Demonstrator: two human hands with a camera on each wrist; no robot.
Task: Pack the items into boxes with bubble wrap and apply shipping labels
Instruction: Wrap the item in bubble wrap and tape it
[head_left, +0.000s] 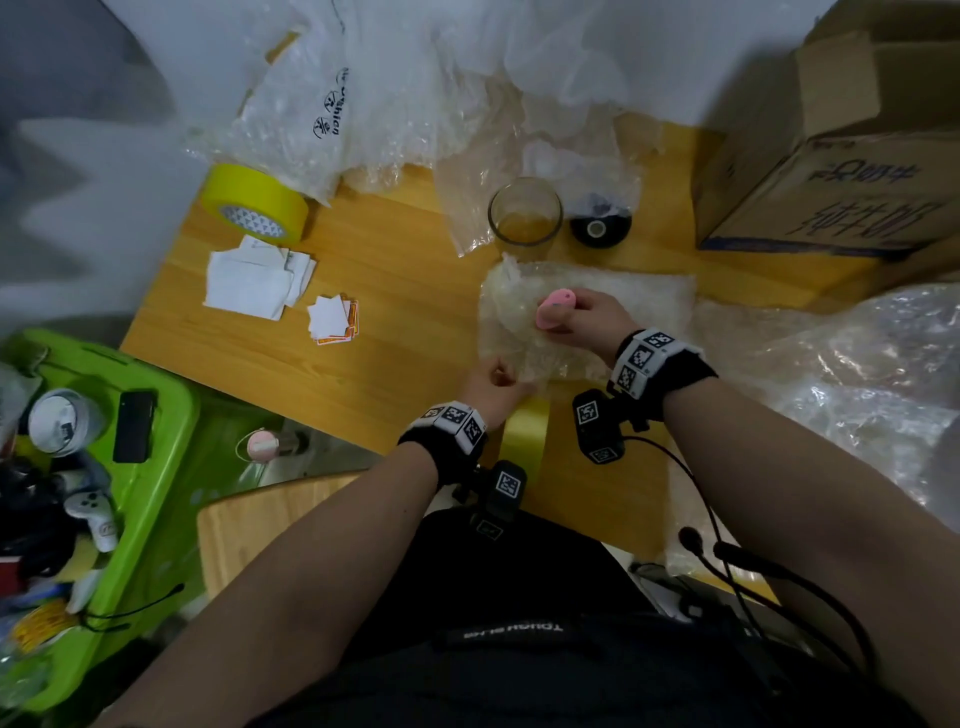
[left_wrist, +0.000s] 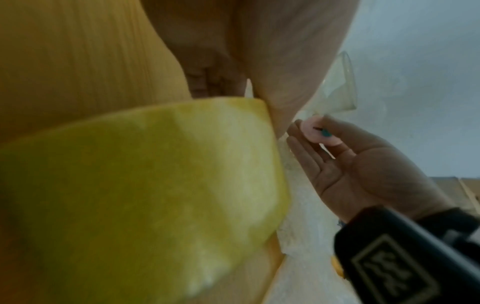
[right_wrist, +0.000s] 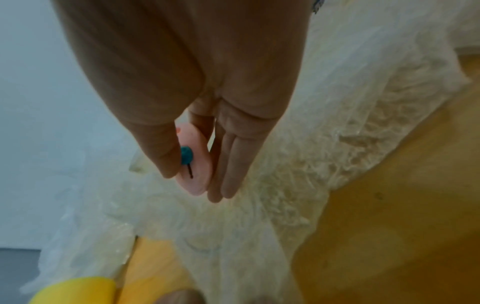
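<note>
Wooden table (head_left: 363, 291): right hand (head_left: 587, 317) pinching pink item (head_left: 553, 309) over bubble wrap (head_left: 524, 332); left hand (head_left: 491, 384) gripping wrap's near edge. Best centred on wrap before folding.

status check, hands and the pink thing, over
Right hand pinches pink item over bubble wrap sheet. Left hand grips the sheet's near edge. Nothing in the way.

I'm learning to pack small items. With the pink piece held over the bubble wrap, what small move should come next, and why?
Probably lower the pink item onto the bubble wrap sheet and let go. The right hand pinches it just above the sheet, and the left hand already grips the sheet's near edge, ready to fold over.
</note>
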